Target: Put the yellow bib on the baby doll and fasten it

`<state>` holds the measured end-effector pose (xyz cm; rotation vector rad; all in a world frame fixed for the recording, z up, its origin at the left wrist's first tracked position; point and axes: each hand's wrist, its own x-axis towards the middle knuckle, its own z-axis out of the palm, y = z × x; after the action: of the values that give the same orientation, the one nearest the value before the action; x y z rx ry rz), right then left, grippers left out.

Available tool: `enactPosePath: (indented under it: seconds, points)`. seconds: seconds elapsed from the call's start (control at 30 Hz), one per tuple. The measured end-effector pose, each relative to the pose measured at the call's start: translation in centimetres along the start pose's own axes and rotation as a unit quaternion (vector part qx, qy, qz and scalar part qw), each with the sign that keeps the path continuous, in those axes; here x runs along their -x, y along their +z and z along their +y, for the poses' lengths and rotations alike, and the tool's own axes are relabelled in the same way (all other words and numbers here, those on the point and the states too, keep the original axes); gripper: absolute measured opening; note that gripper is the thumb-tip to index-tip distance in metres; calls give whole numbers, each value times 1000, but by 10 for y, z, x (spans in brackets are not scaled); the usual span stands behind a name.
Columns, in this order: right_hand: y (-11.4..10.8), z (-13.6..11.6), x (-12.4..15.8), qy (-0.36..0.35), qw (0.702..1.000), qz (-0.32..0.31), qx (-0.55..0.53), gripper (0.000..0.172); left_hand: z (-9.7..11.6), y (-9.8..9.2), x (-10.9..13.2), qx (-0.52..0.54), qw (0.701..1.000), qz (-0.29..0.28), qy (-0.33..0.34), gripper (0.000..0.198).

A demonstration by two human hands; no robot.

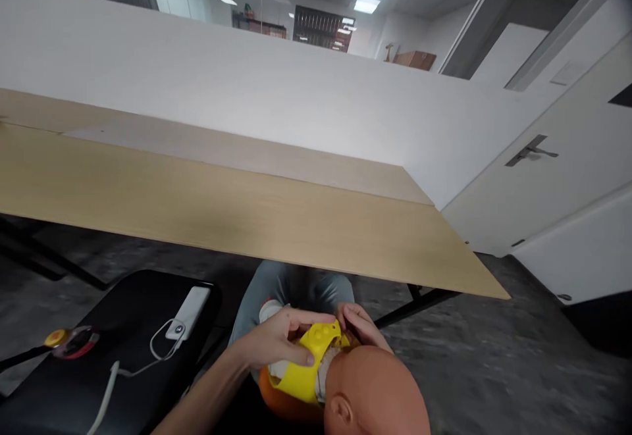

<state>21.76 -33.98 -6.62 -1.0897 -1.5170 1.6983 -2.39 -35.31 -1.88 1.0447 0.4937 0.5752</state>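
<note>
A baby doll lies across the person's lap, its bald head toward the camera and its face out of sight. It wears a yellow garment with a shoulder strap over something whitish. My left hand is closed on the yellow garment, thumb on top near the doll's chest and index finger stretched along the strap's upper edge. On the far side of the doll, my right hand has bent fingers at the strap's end; what they pinch is partly hidden. Orange material shows beneath the doll's near side.
A long wooden table crosses in front, its edge just beyond the knees. At the left, a black seat holds a white power bank with a cable and a yellow-and-red strap-like item. A white door stands right.
</note>
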Motion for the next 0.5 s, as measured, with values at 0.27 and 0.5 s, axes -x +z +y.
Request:
enactPosePath:
  seconds: [0.27, 0.5]
  points:
    - [0, 9, -23, -15, 998, -8, -67, 58, -16, -5, -13, 36, 991, 131, -8, 45]
    - [9, 8, -24, -32, 996, -57, -65, 56, -11, 2, -16, -51, 976, 207, -40, 21]
